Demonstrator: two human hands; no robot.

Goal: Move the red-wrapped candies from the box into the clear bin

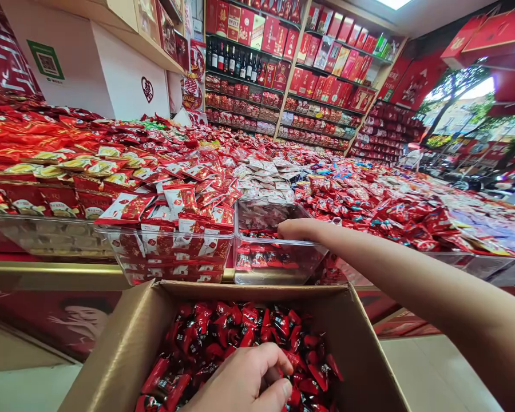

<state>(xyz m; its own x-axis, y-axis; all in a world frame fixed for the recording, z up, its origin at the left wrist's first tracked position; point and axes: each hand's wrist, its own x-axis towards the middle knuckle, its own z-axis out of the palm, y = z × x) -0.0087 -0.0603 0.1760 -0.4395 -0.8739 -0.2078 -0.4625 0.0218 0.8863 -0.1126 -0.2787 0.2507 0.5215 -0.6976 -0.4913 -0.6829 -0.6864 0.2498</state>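
My left hand [255, 375] is inside an open cardboard box [120, 343] of red-and-black wrapped candies [210, 335]. Its fingers curl in toward the thumb among the wrappers, and whatever they may hold is hidden. Farther forward, my right hand [294, 229] reaches over the rim of a clear plastic bin [278, 277]. The bent wrist shows, but the fingers are mostly out of sight. A low layer of similar red-and-black candies [261, 257] lies in that bin. Beside it on the left, another clear bin [167, 234] is heaped with red-and-white packets [180, 197].
Wrapped sweets [369, 200] cover the display behind the bins. White packets [266, 177] are piled just beyond the right hand. A gold counter edge [51, 268] runs below the bins. Shelves of boxes and bottles [234, 60] line the back wall; a white pillar [124, 74] stands left.
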